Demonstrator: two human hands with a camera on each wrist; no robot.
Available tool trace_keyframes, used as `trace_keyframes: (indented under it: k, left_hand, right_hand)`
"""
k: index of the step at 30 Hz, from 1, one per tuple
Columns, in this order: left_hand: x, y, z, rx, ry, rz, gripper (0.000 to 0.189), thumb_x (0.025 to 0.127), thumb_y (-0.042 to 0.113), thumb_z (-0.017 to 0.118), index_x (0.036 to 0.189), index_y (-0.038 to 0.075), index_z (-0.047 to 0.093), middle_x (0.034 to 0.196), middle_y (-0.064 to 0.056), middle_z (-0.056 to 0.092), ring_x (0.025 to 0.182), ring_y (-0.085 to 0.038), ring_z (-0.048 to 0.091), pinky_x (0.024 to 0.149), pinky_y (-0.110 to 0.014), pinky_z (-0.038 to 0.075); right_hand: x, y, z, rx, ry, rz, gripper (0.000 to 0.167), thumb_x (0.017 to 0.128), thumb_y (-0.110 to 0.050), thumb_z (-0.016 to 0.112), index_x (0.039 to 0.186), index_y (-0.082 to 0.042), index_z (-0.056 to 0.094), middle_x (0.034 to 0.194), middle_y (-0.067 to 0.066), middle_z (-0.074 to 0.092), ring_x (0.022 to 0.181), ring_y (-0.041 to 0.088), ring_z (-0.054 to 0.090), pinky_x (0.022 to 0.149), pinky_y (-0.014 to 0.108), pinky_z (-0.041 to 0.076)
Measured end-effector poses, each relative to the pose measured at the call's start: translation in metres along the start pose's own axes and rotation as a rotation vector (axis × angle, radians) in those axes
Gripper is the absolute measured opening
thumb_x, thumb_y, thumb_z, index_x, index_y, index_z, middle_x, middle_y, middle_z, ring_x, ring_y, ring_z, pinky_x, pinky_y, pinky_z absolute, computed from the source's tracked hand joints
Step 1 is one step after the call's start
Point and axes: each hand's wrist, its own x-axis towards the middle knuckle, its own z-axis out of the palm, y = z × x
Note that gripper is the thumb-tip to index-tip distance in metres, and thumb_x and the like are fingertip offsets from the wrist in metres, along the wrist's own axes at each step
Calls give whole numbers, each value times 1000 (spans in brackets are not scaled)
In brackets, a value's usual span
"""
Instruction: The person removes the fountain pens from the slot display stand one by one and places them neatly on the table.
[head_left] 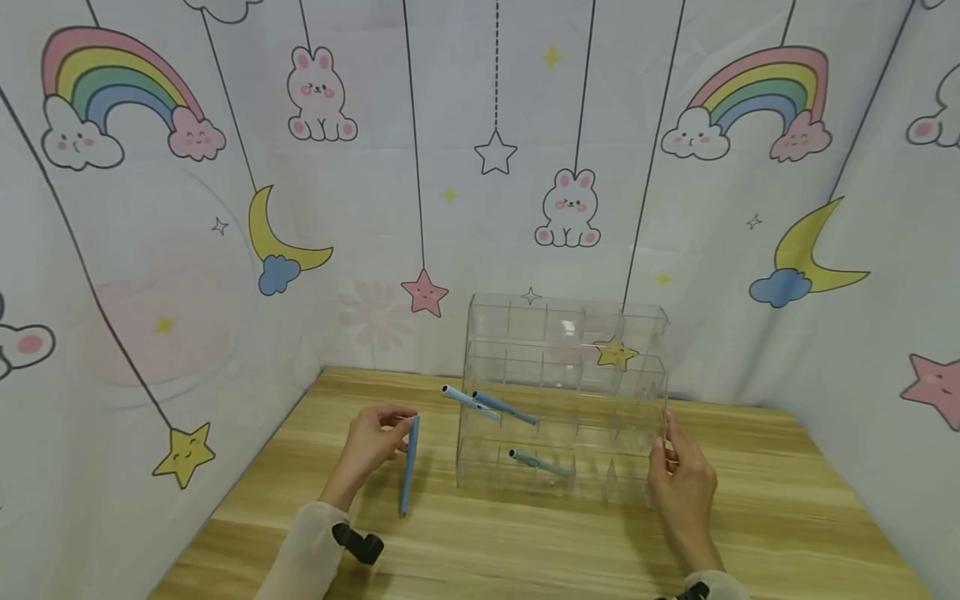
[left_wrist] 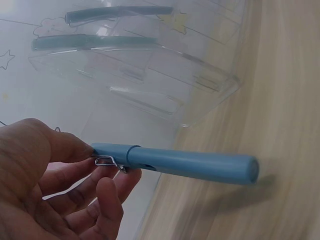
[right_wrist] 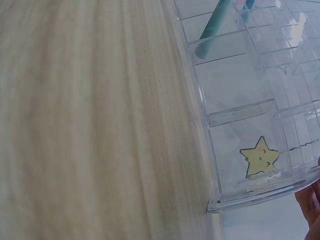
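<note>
My left hand [head_left: 378, 433] pinches a blue pen [left_wrist: 195, 163] by its clip end, thumb on one side and fingers on the other. The pen's far end points down towards the tabletop. To its right stands a clear plastic rack [head_left: 592, 375] with rows of small compartments. A light blue pen [head_left: 471, 402] and a darker blue pen [head_left: 504, 407] lean in its middle part, and a green pen [head_left: 540, 462] lies slanted in the lowest row. My right hand [head_left: 684, 479] holds the rack's right side edge; part of its fingers is hidden in the right wrist view.
The wooden tabletop [head_left: 525, 550] carries the rack near its back edge. A white cloth backdrop [head_left: 495, 217] with printed rainbows, rabbits and stars hangs behind and along both sides. A black strap device [head_left: 358, 543] sits on the left wrist.
</note>
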Motion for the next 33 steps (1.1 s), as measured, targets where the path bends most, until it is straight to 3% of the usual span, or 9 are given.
trace_keyframes:
  k: [6, 11, 20, 33]
  left_hand:
    - [0, -2, 2, 2, 5, -14, 26, 104, 11, 68, 127, 4, 77, 112, -19, 78, 70, -28, 77, 56, -31, 60]
    - [1, -3, 3, 13, 3, -12, 25, 104, 11, 68, 126, 4, 77, 110, -19, 79, 72, -29, 77, 56, -29, 59]
    - [3, -9, 5, 31, 0, -29, 26, 103, 8, 67, 125, 1, 77, 108, -19, 80, 74, -20, 75, 58, -28, 60]
    - [7, -23, 11, 32, 39, -2, 22, 99, 3, 67, 116, -3, 79, 95, -17, 80, 68, -12, 70, 60, -21, 58]
  right_hand:
    - [1, -1, -1, -5, -10, 12, 52, 89, 12, 72, 140, 2, 67, 102, 26, 79, 88, -31, 44, 67, -4, 45]
    - [1, -1, -1, 0, -12, 23, 52, 90, 12, 71, 141, 2, 67, 105, 26, 79, 87, -29, 46, 66, -4, 45]
    - [1, 2, 0, 5, -19, 29, 52, 91, 11, 70, 142, 2, 67, 104, 25, 79, 88, -32, 45, 69, -5, 44]
    - [1, 0, -1, 2, -25, 33, 51, 90, 11, 70, 141, 2, 67, 104, 25, 79, 85, -24, 51, 68, -4, 45]
